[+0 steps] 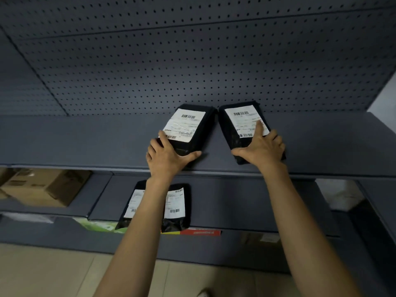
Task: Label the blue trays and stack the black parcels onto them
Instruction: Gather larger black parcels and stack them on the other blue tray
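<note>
Two black parcels with white shipping labels lie side by side on the upper blue shelf tray [85, 138]. My left hand [167, 155] grips the near end of the left parcel [192, 125], thumb on its right side. My right hand [263, 146] holds the near end of the right parcel [240, 121], with the index finger stretched over its label. One tray lower [246, 202], two more black parcels [175, 206] lie together, partly hidden behind my left forearm.
A blue pegboard wall [192, 61] rises behind the upper shelf. A cardboard box [45, 187] sits on the lower left shelf. Green and red packaging [201, 232] shows under the lower tray. A white object [340, 194] stands at the right. Beige floor [42, 273] lies below.
</note>
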A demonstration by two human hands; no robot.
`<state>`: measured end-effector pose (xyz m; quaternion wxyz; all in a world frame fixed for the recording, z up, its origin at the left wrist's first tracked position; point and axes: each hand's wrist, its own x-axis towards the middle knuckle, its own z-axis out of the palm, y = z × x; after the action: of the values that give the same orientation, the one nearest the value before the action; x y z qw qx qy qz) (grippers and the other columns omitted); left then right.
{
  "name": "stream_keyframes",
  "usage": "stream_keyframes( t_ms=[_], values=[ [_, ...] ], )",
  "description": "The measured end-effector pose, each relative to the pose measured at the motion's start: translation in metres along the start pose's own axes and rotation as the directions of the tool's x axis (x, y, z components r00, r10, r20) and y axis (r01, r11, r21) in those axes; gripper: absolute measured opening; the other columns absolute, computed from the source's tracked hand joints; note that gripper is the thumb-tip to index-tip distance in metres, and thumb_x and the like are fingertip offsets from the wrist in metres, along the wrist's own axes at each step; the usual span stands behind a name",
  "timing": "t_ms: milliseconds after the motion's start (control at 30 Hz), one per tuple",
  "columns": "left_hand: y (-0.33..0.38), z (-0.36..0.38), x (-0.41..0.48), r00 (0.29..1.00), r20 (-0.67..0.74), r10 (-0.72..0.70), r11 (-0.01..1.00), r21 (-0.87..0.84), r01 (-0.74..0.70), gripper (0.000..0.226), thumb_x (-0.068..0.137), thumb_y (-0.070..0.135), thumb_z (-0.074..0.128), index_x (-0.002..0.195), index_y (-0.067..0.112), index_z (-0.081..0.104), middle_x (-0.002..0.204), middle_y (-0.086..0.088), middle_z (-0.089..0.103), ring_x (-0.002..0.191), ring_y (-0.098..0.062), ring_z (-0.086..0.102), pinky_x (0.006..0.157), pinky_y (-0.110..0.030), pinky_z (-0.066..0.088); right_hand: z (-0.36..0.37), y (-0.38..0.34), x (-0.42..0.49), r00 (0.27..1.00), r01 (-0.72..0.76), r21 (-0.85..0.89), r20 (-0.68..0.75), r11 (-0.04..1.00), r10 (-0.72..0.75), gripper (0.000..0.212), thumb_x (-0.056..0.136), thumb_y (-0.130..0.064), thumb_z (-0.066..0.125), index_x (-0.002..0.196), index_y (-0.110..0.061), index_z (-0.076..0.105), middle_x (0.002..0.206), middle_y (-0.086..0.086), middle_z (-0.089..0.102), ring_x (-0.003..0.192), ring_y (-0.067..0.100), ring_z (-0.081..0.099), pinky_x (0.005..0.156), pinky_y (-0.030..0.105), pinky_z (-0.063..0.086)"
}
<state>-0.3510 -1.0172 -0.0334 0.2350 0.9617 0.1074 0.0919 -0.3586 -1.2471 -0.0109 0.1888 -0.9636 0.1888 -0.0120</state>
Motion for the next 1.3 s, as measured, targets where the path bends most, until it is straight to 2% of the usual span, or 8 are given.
stream_keyframes(
  t_ms=[67,200,333,500,733,900,1067,1300],
  values=[
    [0.004,0.006,-0.005,0.998,-0.063,-0.014,0.999,-0.034,0.012,0.124,0.061,0.070,0.075,0.151,0.012,0.013,0.140,-0.017,0.031,0.133,-0.039,0.034,0.111,-0.052,0.031,0.002,0.002,-0.002,0.999,0.025,0.021,-0.028,0.999,-0.024,0.118,0.069,-0.058,0.072,0.156,-0.016,0.004,0.145,0.024,0.024,0.131,0.040,0.028,0.112,0.048,0.022],
    [0.013,0.014,-0.017,0.988,-0.146,-0.050,0.990,-0.140,0.029,0.112,0.063,0.052,0.081,0.148,0.013,0.020,0.134,-0.014,0.032,0.126,-0.037,0.036,0.092,-0.049,0.045,0.005,0.011,-0.007,0.992,0.092,0.078,-0.091,0.993,-0.085,0.120,0.065,-0.058,0.075,0.156,-0.014,0.011,0.149,0.022,0.026,0.134,0.038,0.026,0.110,0.046,0.023],
    [0.017,0.018,-0.034,0.964,-0.250,-0.092,0.985,-0.166,0.051,0.109,0.062,0.051,0.081,0.147,0.015,0.023,0.132,-0.012,0.033,0.124,-0.034,0.038,0.078,-0.046,0.046,0.004,0.020,-0.006,0.982,0.161,0.136,-0.125,0.977,-0.144,0.120,0.062,-0.057,0.077,0.156,-0.015,0.015,0.150,0.019,0.027,0.135,0.037,0.026,0.110,0.046,0.024],
    [0.010,0.002,-0.057,0.905,-0.416,-0.092,0.980,-0.196,0.009,0.110,0.062,0.054,0.078,0.149,0.019,0.021,0.134,-0.009,0.031,0.126,-0.028,0.036,0.072,-0.039,0.043,-0.001,0.017,-0.011,0.956,0.272,0.226,-0.177,0.936,-0.235,0.118,0.063,-0.054,0.077,0.156,-0.018,0.014,0.154,0.017,0.024,0.136,0.037,0.026,0.110,0.048,0.025],
    [-0.035,-0.039,-0.093,0.769,-0.607,-0.199,0.975,-0.205,0.091,0.112,0.061,0.060,0.072,0.152,0.026,0.016,0.139,-0.004,0.028,0.131,-0.024,0.035,0.072,-0.032,0.041,0.004,-0.033,-0.041,0.874,0.484,0.290,-0.205,0.826,-0.441,0.116,0.064,-0.055,0.076,0.156,-0.019,0.016,0.154,0.016,0.025,0.134,0.036,0.030,0.108,0.049,0.028],
    [-0.086,-0.065,-0.120,0.666,-0.690,-0.282,0.959,-0.219,0.178,0.114,0.060,0.054,0.076,0.153,0.023,0.018,0.140,-0.005,0.030,0.132,-0.024,0.035,0.084,-0.031,0.041,0.027,-0.081,-0.076,0.817,0.571,0.362,-0.168,0.737,-0.551,0.113,0.065,-0.053,0.077,0.156,-0.018,0.018,0.153,0.016,0.027,0.133,0.036,0.031,0.108,0.048,0.029],
    [-0.153,-0.111,-0.140,0.584,-0.745,-0.324,0.944,-0.213,0.252,0.114,0.061,0.051,0.079,0.153,0.018,0.019,0.140,-0.009,0.032,0.131,-0.024,0.035,0.094,-0.027,0.036,0.051,-0.154,-0.119,0.738,0.642,0.413,-0.107,0.646,-0.666,0.112,0.065,-0.051,0.076,0.156,-0.017,0.018,0.153,0.015,0.027,0.134,0.035,0.029,0.108,0.049,0.028],
    [-0.279,-0.194,-0.168,0.461,-0.812,-0.358,0.908,-0.187,0.376,0.116,0.059,0.060,0.071,0.153,0.017,0.019,0.139,-0.008,0.032,0.131,-0.024,0.037,0.093,-0.025,0.039,0.097,-0.280,-0.208,0.629,0.675,0.519,-0.034,0.524,-0.777,0.114,0.066,-0.052,0.076,0.156,-0.021,0.014,0.156,0.013,0.021,0.139,0.035,0.023,0.111,0.051,0.027]
  ],
)
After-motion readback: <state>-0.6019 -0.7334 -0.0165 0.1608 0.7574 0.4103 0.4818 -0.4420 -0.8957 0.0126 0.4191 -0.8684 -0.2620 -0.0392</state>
